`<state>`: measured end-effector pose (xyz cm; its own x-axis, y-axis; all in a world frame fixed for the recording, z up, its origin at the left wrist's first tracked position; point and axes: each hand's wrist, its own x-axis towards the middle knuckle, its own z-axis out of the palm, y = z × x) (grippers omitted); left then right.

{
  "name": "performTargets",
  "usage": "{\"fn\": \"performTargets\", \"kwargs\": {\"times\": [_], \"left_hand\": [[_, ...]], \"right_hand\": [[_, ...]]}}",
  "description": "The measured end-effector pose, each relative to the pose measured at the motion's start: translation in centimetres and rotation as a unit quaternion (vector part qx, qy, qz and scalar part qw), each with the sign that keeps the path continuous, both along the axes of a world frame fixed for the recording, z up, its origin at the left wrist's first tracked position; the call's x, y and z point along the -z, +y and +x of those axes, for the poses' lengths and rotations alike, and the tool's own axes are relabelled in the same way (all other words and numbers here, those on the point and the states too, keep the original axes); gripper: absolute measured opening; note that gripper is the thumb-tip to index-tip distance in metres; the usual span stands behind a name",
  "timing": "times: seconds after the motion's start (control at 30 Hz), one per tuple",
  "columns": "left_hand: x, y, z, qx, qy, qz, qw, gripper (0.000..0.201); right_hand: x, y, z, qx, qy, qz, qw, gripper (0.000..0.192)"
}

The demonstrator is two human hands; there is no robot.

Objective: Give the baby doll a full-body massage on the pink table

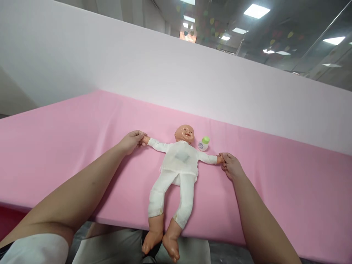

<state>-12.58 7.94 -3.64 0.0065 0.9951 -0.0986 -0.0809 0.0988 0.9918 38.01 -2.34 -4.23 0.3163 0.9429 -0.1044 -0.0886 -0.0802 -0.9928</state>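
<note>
A baby doll [180, 161] in white clothes lies on its back on a pink padded surface [82, 139], arms spread wide, bare feet hanging over the near edge. My left hand [132, 142] grips the doll's hand on the left side. My right hand [230, 165] pinches the doll's other hand on the right side. A small white bottle with a green cap [204, 143] stands just right of the doll's head, between the head and my right hand.
A pale pink wall panel [176, 73] rises behind the padded surface. Above it are a ceiling with light panels and glass partitions. My lap in light trousers [110, 249] shows below the surface's near edge.
</note>
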Motion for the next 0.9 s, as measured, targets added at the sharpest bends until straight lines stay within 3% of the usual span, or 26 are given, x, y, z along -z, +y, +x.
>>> {"fn": "performTargets", "kwargs": {"times": [0.13,0.27,0.53,0.9], "left_hand": [[-0.4,-0.2,0.1,0.004,-0.02,-0.015,1.0,0.025],[-0.6,-0.4,0.2,0.014,-0.035,-0.013,0.999,0.04],[-0.5,-0.5,0.0,0.038,-0.007,0.011,0.999,0.05],[0.0,-0.2,0.1,-0.014,-0.021,-0.001,1.0,0.038]], "right_hand": [[-0.2,-0.4,0.5,-0.029,0.029,0.001,0.999,0.041],[-0.7,-0.9,0.8,-0.054,0.039,-0.02,0.998,0.041],[-0.2,-0.7,0.9,-0.078,-0.011,-0.009,0.997,0.046],[0.7,-0.1,0.3,-0.034,-0.074,-0.008,0.997,0.051]]}}
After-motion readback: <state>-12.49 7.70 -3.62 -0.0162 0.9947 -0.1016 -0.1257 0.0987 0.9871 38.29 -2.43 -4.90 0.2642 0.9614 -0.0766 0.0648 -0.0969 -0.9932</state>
